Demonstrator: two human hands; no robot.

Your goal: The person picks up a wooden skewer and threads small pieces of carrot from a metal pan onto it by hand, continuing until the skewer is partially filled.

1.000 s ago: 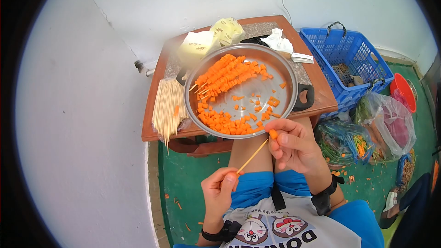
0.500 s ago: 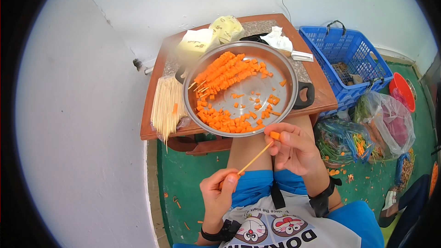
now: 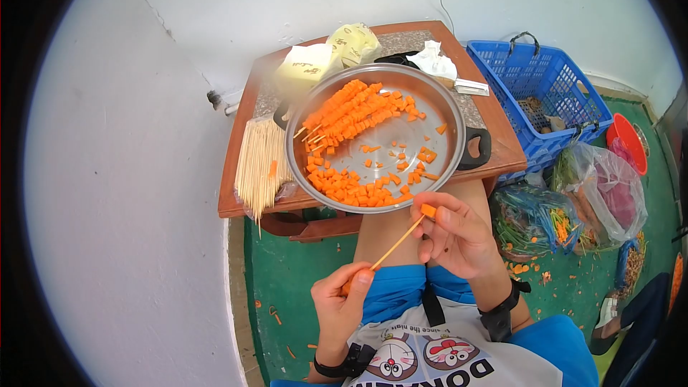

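Observation:
My left hand (image 3: pixel 341 301) is closed round a thin wooden skewer (image 3: pixel 395 246), with a bit of orange carrot showing between its fingers. The skewer slants up to the right. At its upper tip, my right hand (image 3: pixel 459 233) pinches a small carrot cube (image 3: pixel 428 211) between thumb and forefinger. Just beyond my hands a wide metal pan (image 3: pixel 450 111) rests on the table. Loose carrot pieces (image 3: pixel 351 190) lie along its near side, and several threaded carrot skewers (image 3: pixel 351 115) are stacked at the upper left inside it.
A bundle of bare skewers (image 3: pixel 259 161) lies left of the pan on the wooden table (image 3: pixel 233 197). Tissue packs (image 3: pixel 315 61) sit behind. To the right stand a blue crate (image 3: pixel 502 72), a red basin (image 3: pixel 628 143) and plastic bags of vegetables (image 3: pixel 534 218). Another person's leg (image 3: pixel 641 315) shows lower right.
The skewer's tip has come up against the carrot cube in my right hand. Both hands have otherwise shifted only slightly.

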